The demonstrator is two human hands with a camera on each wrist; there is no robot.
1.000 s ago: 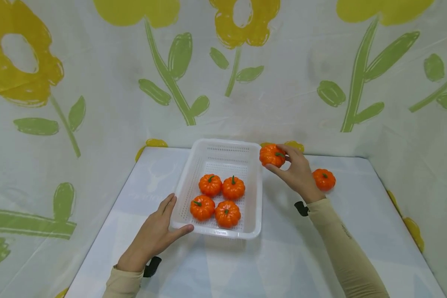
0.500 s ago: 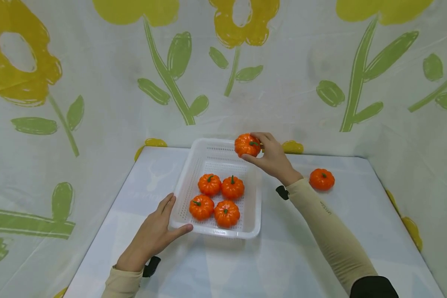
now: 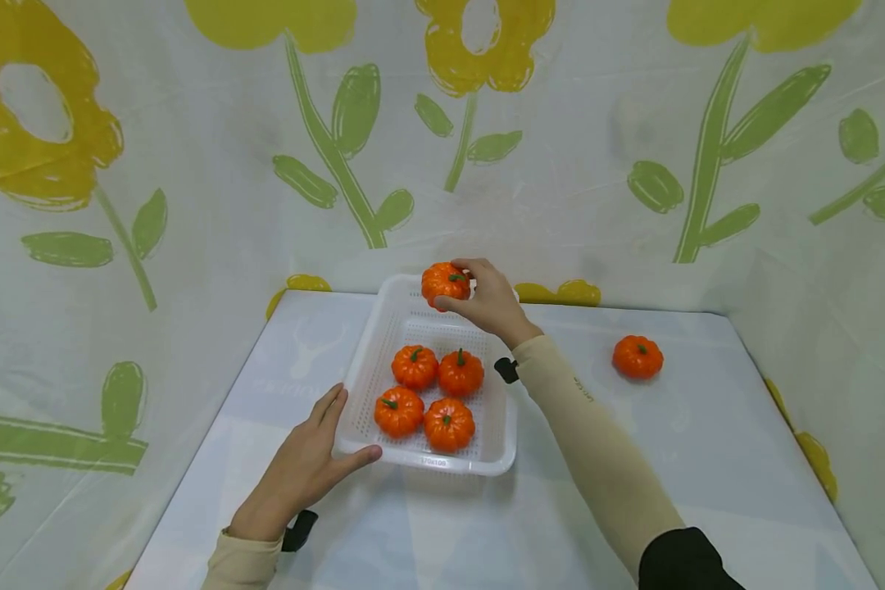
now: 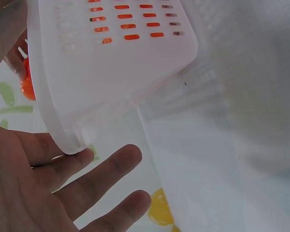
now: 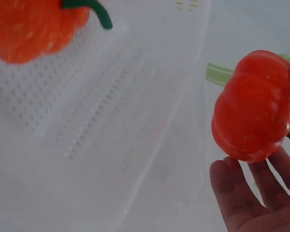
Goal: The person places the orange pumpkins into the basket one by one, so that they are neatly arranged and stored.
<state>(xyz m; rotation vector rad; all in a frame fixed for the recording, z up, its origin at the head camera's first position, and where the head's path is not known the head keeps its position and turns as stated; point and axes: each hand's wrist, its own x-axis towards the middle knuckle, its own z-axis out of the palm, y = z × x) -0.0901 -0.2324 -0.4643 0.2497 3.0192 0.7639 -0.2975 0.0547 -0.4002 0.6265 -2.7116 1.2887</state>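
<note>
Between thumb and fingers my right hand (image 3: 492, 305) grips a small orange toy pumpkin (image 3: 444, 283) with a green stem, above the far end of a white plastic basket (image 3: 503, 455). The right wrist view shows that pumpkin (image 5: 253, 106) close up, held off the basket floor. Several similar pumpkins, among them a front one (image 3: 450, 424), sit in the basket's near half. My left hand (image 3: 302, 467) rests at the near left corner of the basket, thumb by the front rim. Its fingers (image 4: 99, 179) are spread and fairly straight, some touching the rim in the left wrist view.
One more orange pumpkin (image 3: 637, 357) stands on the white table (image 3: 708, 459), to the right of the basket. Behind and at the sides hangs a pale cloth (image 3: 575, 147) with yellow flowers and green leaves.
My right hand has carried its pumpkin leftward, from beside the basket's right edge to above its far end. The left hand and the basket have stayed put.
</note>
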